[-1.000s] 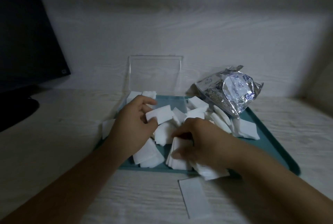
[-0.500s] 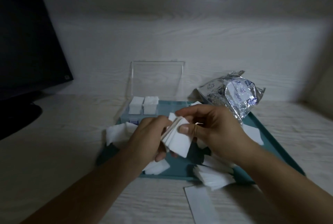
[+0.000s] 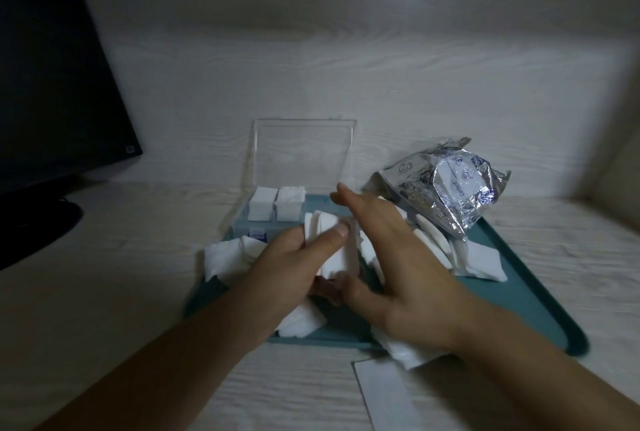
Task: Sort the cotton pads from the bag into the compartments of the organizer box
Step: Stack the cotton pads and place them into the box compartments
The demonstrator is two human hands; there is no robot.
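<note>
While the left hand [image 3: 294, 267] grips a small stack of cotton pads [image 3: 330, 243] — thumb across the front, fingers curled behind — the right hand [image 3: 391, 257] lies flat-fingered against the stack's right edge, holding nothing. Step looks like squaring the stack before loading. Next move probably needs carrying it to an unfilled compartment of the organizer box [image 3: 242, 222]; two rear ones already hold pads. Loose pads on the tray [image 3: 512, 292], bag [image 3: 446, 188] behind
</note>
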